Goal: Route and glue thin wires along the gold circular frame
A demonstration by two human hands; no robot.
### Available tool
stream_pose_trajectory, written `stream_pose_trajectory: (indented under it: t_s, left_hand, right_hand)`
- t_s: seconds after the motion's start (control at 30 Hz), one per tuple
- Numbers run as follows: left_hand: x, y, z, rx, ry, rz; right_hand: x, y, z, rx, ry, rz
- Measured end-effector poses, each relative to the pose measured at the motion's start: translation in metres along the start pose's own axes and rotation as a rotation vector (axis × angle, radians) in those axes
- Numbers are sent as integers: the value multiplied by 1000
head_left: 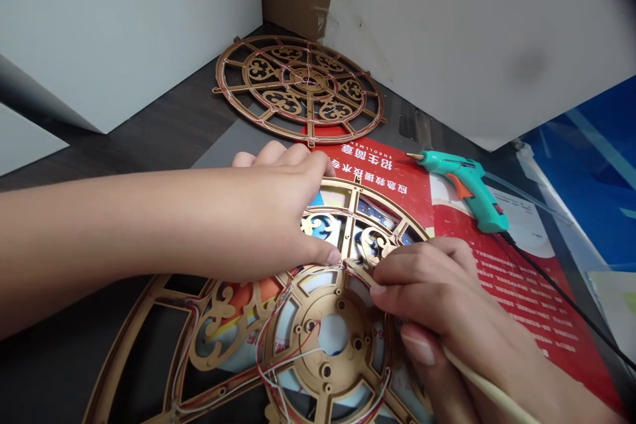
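A round golden openwork frame (303, 298) lies in front of me, with thin red and white wires along its rings and spokes. My left hand (278, 212) reaches across its upper part, the thumb pressing near a spoke at the inner ring, the other fingers over the outer rim. My right hand (442, 305) is closed round a slim pale stick (481, 387), whose tip meets the inner ring just right of my left thumb. The stick's middle is hidden by my fingers.
A second wired golden frame (311, 79) lies at the back. A teal glue gun (467, 182) with a black cord rests on a red printed sheet (417, 205) at the right. White panels (427, 33) stand behind.
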State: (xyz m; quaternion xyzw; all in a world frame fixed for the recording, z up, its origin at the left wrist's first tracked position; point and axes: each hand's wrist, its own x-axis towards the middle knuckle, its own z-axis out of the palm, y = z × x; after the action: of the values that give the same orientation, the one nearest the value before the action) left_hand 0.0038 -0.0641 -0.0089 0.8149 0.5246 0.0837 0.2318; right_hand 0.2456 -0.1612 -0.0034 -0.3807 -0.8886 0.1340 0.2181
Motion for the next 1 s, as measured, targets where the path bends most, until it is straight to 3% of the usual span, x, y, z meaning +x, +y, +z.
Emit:
stream_pose_trajectory:
  t_s: [0.27, 0.4, 0.57, 0.73, 0.8, 0.87, 1.0]
  left_hand:
    - [2, 6, -5, 59, -78, -46]
    - [2, 5, -3, 63, -62, -42]
    - [0, 4, 1, 69, 4, -15]
    - [1, 4, 0, 67, -23, -7]
    - [1, 5, -3, 56, -29, -11]
    - [1, 5, -5, 47, -46, -33]
    - [-1, 3, -4, 26, -67, -53]
  right_hand:
    - [5, -3, -3, -22, -26, -16]
    - [10, -1, -4, -129, -50, -112]
    - [10, -3, 1, -189, -52, -128]
    - [6, -2, 3, -165, -75, -146]
    - [5, 0, 5, -87, -13, -100]
    - [3, 2, 9, 29, 166, 14]
    - [3, 3, 15, 284, 312, 302]
